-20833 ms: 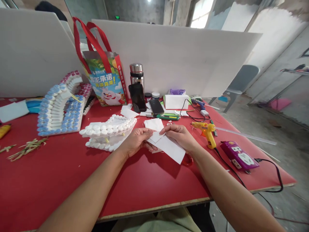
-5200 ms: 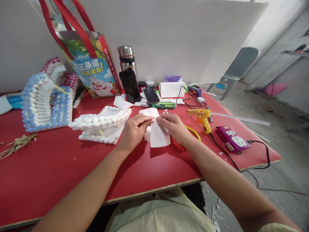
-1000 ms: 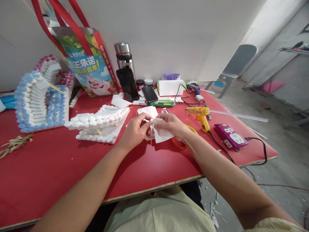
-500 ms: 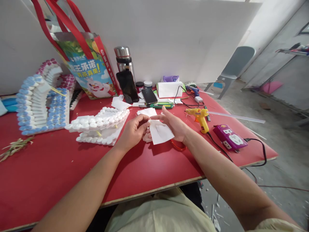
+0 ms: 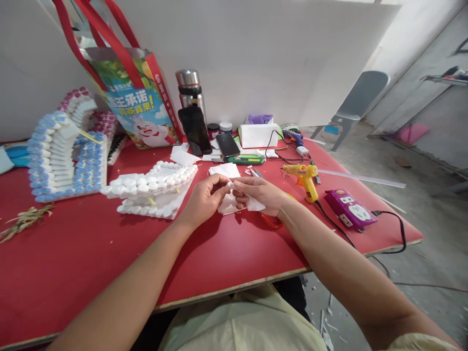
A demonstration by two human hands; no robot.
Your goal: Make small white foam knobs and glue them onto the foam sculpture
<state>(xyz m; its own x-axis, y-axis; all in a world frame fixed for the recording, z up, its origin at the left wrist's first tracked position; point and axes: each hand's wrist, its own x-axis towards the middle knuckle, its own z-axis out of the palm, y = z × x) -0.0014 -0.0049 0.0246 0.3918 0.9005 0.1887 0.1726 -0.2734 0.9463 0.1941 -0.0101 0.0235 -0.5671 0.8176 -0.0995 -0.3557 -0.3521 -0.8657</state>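
My left hand (image 5: 207, 197) is closed, its thumb and index finger pinching a thin white sheet of paper (image 5: 256, 204) at a small bunched tip. My right hand (image 5: 265, 194) meets it there with fingers curled round the same sheet, whose loose corner hangs below the palm. Under both hands lie more white paper pieces (image 5: 227, 208), partly hidden. A pair of scissors with red-orange handles (image 5: 271, 222) rests beneath my right hand. Left of my hands stands a white layered model (image 5: 144, 185) edged with rows of rolled white knobs.
To the right are a yellow glue gun (image 5: 305, 178) with a long clear stick and a purple power strip (image 5: 349, 208). Phones, a steel flask (image 5: 190, 90) and a bright bag (image 5: 137, 107) line the back. A blue-and-white model (image 5: 66, 156) stands far left.
The paper sheet, spread flat over my right fingers before, is now gathered and bunched. My right fingers have curled in to meet the left fingertips.
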